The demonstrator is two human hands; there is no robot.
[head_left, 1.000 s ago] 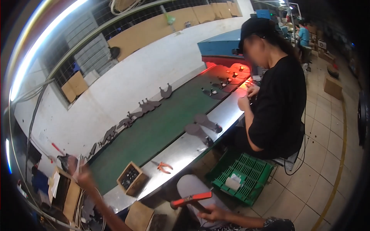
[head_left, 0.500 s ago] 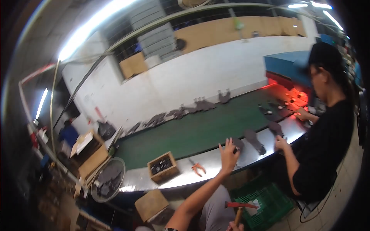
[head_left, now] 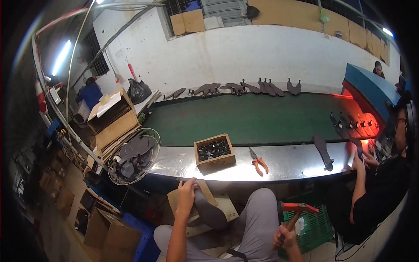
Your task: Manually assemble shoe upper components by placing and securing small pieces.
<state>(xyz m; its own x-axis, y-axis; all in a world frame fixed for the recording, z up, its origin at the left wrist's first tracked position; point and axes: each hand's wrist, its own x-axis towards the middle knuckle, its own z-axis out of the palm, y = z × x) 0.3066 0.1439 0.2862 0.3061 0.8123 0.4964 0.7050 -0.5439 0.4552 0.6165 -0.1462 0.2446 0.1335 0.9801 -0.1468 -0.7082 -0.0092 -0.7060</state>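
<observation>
A dark shoe sole [head_left: 211, 214] lies slanted across a wooden board [head_left: 227, 206] by my knees. At the sole's far end, my left hand [head_left: 187, 193] is closed on it, fingertips partly hiding that end. My right hand [head_left: 284, 238] grips a hammer [head_left: 299, 208] by its wooden handle, the red head raised above a green crate. On the metal ledge ahead sits a wooden box [head_left: 214, 163] of small dark parts. To its right rest pliers [head_left: 258, 162] with orange handles.
A wire basket [head_left: 155, 163] of dark soles stands left, near cardboard boxes [head_left: 114, 120]. Behind the ledge runs a green conveyor belt [head_left: 235, 115], soles along its far edge. A co-worker [head_left: 371, 196] handles a sole at right by a red-lit blue machine [head_left: 366, 89]. The green crate [head_left: 321, 227] stands below.
My left hand has come back from the ledge at right to the board, with a sole now under it. The hammer stays in my right hand. The view has turned rightward and down.
</observation>
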